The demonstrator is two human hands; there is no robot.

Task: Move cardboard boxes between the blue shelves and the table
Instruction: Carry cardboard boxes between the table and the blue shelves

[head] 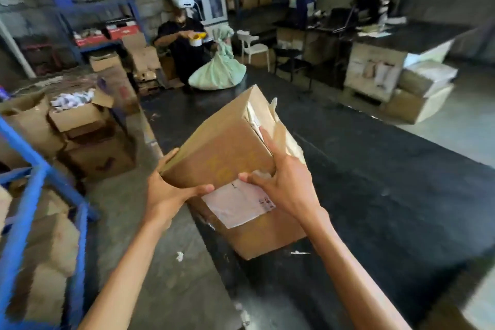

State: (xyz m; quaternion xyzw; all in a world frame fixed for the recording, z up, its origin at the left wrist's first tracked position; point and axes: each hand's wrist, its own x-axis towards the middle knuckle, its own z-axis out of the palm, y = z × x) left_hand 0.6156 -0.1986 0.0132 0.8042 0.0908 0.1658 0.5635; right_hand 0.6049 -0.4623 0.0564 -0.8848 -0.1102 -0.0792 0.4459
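Reaching forward with both bare arms from the near edge of the head view. Gripping a plain cardboard box (222,142) with the left hand (166,193): fingers curling under the near-left bottom corner, thumb lying on the near face. Clamping the opposite side with the right hand (281,185): thumb hooking the lower near edge, fingers spreading over loose paper and tape (284,139) on the right face.

Holding it tilted, far end raised, above the black table (388,169) and directly over a second box (262,236). Bearing a white shipping label (238,203), sitting at the table's near-left edge. Not managing to tell whether touching or just clear.

Noting blue shelf framing (40,169) at left, holding blurred brown cartons (51,244).

Handling, judging only:
- Looking light to moderate, sitting easily in two hands, walls not bulging.
- Looking stiff, dry and corrugated, not slippery.
- Distrusting the torn paper on the right face as likely to peel or slide.
- Favouring bottom corners and edges for purchase.

Noting another person (184,45) wearing a headset beyond the table, beside a green sack (217,73), well apart.
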